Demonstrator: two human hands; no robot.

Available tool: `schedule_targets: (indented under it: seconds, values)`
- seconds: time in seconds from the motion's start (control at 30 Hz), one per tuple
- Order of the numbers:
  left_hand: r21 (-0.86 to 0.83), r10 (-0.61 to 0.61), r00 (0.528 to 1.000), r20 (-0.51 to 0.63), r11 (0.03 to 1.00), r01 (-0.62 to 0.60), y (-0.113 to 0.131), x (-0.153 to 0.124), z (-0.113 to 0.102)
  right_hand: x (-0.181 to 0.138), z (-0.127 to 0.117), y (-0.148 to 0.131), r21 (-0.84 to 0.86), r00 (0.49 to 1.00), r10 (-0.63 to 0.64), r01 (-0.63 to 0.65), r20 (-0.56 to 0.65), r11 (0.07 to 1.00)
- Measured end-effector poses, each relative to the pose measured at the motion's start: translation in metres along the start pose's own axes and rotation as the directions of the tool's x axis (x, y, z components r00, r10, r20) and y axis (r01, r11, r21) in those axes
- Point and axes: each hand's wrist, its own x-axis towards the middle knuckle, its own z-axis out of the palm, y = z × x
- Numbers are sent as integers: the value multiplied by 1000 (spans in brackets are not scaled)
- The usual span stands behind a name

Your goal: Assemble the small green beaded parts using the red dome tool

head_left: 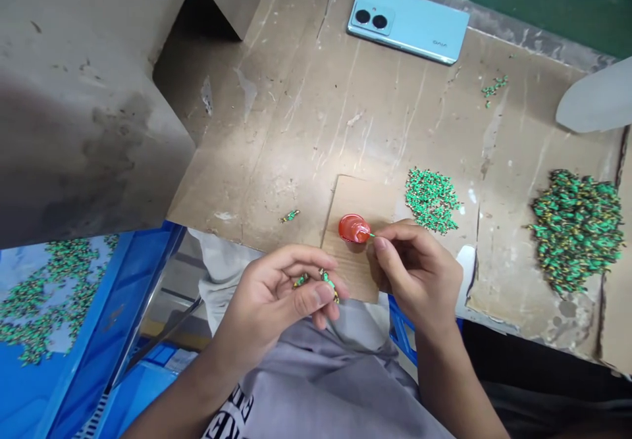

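My left hand (pixel 284 291) is curled near my lap, fingers pinched on a few small green parts (pixel 326 281) at its fingertips. My right hand (pixel 415 271) pinches one thin green part whose tip touches a small red blob of paint or glue (pixel 353 228) in a shallow red cap on a cardboard scrap (pixel 353 264). A small heap of green parts (pixel 430 199) lies just beyond my right hand. A bigger heap (pixel 575 228) sits at the far right of the cardboard-covered table (pixel 345 110).
A light blue phone (pixel 409 21) lies face down at the table's far edge. A blue tray (pixel 64 307) with scattered green parts stands low on my left. A white object (pixel 597 100) pokes in at the right. Stray green parts (pixel 290 215) lie on the table.
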Motion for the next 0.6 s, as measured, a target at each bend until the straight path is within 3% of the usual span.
schedule_targets:
  seconds: [0.27,0.6]
  values:
    - [52,69,998,-5,996,-69,-5,-3,-3,2,1,0,-6,999,-38,38,-8,999]
    - [130,66,995,-75,990,-55,-6,-4,-3,0,-1,0,22,998,-44,44,-37,999]
